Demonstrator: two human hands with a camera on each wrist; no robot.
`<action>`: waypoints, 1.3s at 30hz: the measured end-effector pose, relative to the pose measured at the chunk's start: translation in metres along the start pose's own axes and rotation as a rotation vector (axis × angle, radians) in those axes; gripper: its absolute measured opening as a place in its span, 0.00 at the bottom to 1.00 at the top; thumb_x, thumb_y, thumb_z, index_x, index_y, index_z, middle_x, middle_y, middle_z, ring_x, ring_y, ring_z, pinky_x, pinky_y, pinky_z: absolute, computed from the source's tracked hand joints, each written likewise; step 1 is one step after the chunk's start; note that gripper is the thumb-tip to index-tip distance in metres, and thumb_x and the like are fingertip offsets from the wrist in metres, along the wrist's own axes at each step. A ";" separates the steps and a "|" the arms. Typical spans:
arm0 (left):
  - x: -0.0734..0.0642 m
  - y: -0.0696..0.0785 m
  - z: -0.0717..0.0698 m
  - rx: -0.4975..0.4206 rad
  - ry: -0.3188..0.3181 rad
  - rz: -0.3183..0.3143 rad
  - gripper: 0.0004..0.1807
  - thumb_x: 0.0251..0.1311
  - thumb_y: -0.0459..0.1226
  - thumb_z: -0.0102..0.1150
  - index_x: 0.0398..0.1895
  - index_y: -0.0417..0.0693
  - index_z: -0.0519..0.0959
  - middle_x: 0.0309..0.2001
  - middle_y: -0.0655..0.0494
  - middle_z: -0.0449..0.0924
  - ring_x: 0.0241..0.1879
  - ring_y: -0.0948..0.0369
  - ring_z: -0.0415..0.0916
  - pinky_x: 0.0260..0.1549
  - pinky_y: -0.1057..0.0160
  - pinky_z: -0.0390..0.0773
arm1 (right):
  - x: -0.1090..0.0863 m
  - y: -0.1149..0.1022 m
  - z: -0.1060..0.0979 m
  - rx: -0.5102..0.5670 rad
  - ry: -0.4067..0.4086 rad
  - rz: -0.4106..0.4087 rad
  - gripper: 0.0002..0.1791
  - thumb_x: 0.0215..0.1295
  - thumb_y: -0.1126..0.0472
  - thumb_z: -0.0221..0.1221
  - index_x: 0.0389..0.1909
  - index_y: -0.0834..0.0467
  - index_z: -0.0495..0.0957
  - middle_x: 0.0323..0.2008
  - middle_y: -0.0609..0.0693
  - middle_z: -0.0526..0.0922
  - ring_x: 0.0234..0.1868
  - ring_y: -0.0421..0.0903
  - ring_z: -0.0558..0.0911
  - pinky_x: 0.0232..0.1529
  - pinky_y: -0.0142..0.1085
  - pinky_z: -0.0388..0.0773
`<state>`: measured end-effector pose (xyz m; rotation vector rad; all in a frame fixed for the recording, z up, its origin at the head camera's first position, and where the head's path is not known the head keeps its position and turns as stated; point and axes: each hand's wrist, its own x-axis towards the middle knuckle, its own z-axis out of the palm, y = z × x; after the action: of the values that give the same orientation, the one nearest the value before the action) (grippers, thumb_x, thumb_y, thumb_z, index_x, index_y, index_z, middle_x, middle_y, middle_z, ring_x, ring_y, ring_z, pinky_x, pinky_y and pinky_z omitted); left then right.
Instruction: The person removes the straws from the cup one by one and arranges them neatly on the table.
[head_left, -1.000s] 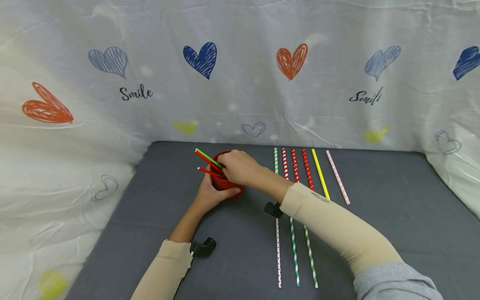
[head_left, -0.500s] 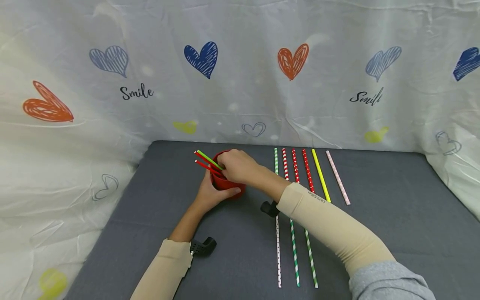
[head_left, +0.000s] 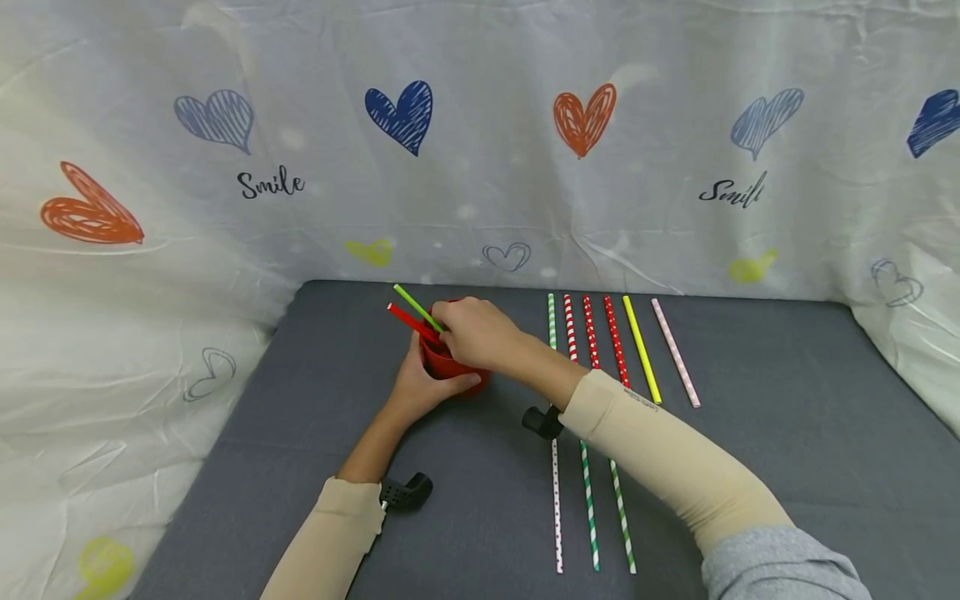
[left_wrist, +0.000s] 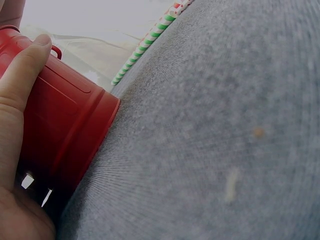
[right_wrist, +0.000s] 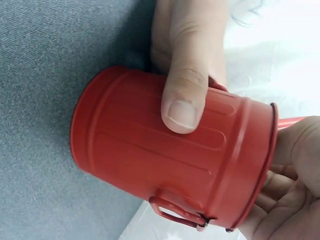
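A small red metal bucket (head_left: 447,365) with side handles stands at the left part of the table. My left hand (head_left: 420,390) grips its side, the thumb lying along the ribbed wall in the right wrist view. Over the rim reaches my right hand (head_left: 480,335), fingers curled at the bucket's mouth and pinching a green straw (head_left: 417,306); the fingertips are hidden from the head view. Red straws (head_left: 408,320) lean out of the bucket to the left beside the green one, close together, so their number is hard to tell.
Right of the bucket lie rows of paper straws: a yellow straw (head_left: 642,348), a pink straw (head_left: 676,352), red-patterned ones and green-striped straws (head_left: 589,504). My right forearm (head_left: 667,458) crosses over several. A white cloth (head_left: 480,150) with printed hearts hangs behind the grey table.
The green straw's tip has risen and swung away from the red ones. The lower red straw has shifted up against the other. Both hands have stayed nearly in place.
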<state>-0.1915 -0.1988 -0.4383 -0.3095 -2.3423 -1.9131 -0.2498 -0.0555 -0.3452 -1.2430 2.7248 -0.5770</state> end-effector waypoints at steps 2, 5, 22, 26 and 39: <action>0.000 0.000 0.000 -0.001 -0.002 -0.006 0.48 0.53 0.31 0.74 0.72 0.41 0.54 0.63 0.47 0.69 0.59 0.53 0.71 0.58 0.51 0.73 | -0.001 0.000 -0.002 0.006 0.018 -0.005 0.02 0.71 0.67 0.58 0.40 0.60 0.78 0.29 0.49 0.79 0.30 0.45 0.79 0.33 0.34 0.78; -0.001 0.000 -0.001 -0.002 -0.006 -0.016 0.49 0.53 0.31 0.74 0.74 0.42 0.52 0.65 0.47 0.67 0.60 0.53 0.70 0.59 0.51 0.72 | -0.003 0.001 -0.006 0.020 0.041 -0.008 0.02 0.72 0.66 0.58 0.40 0.61 0.78 0.31 0.50 0.80 0.32 0.45 0.80 0.34 0.35 0.79; 0.000 -0.001 0.001 0.025 0.019 -0.027 0.50 0.52 0.32 0.75 0.74 0.41 0.53 0.66 0.44 0.66 0.61 0.51 0.69 0.58 0.49 0.72 | -0.019 0.007 -0.023 0.148 0.216 -0.112 0.04 0.70 0.67 0.60 0.36 0.60 0.75 0.27 0.49 0.78 0.26 0.43 0.77 0.27 0.33 0.75; 0.000 -0.001 0.001 0.023 0.024 -0.007 0.50 0.51 0.31 0.75 0.73 0.40 0.53 0.65 0.44 0.66 0.61 0.51 0.68 0.58 0.48 0.73 | -0.022 0.006 -0.028 0.189 0.257 -0.125 0.02 0.71 0.67 0.60 0.40 0.62 0.77 0.30 0.50 0.81 0.28 0.43 0.78 0.27 0.33 0.75; -0.001 -0.003 0.002 0.037 0.037 0.001 0.49 0.51 0.32 0.76 0.72 0.41 0.55 0.65 0.45 0.67 0.60 0.51 0.68 0.58 0.48 0.73 | -0.040 0.006 -0.039 0.316 0.429 -0.203 0.06 0.70 0.66 0.61 0.45 0.61 0.77 0.36 0.50 0.83 0.32 0.40 0.80 0.36 0.34 0.79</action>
<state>-0.1911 -0.1978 -0.4413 -0.2705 -2.3508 -1.8557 -0.2368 -0.0109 -0.3141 -1.4541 2.6742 -1.3814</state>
